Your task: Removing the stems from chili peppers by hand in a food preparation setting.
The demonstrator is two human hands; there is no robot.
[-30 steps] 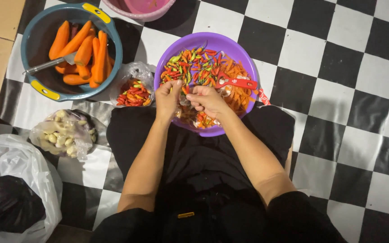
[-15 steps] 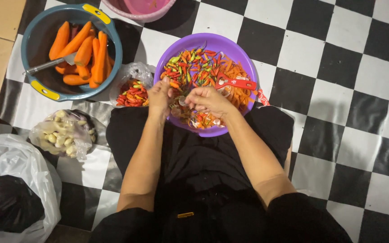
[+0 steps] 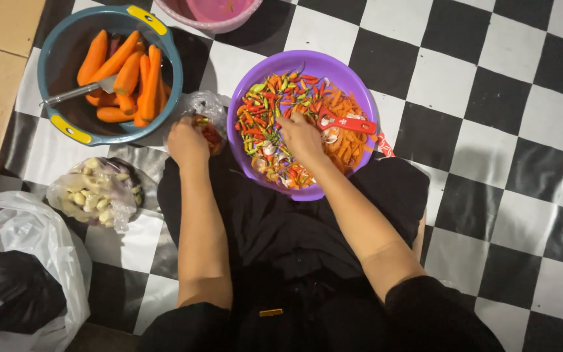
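A purple bowl [image 3: 353, 83] on the checkered floor holds mixed red, green and orange chillies [image 3: 270, 104], cut carrot pieces and a red-handled peeler [image 3: 348, 122]. My right hand [image 3: 301, 135] rests fingers-down among the chillies in the bowl's middle; whether it grips any cannot be seen. My left hand [image 3: 187, 141] is outside the bowl at its left, over a small clear bag of red chillies [image 3: 207, 115], fingers curled into the bag's opening.
A blue pot [image 3: 57, 62] with yellow handles holds whole carrots [image 3: 125, 78] and a metal utensil. A pink bowl [image 3: 213, 14] sits at the top. A bag of pale garlic cloves [image 3: 94, 192] and a white plastic bag [image 3: 17, 274] lie at left.
My left hand left the purple bowl and moved left to the small chilli bag. My right hand stayed in the bowl, shifting slightly up among the chillies.
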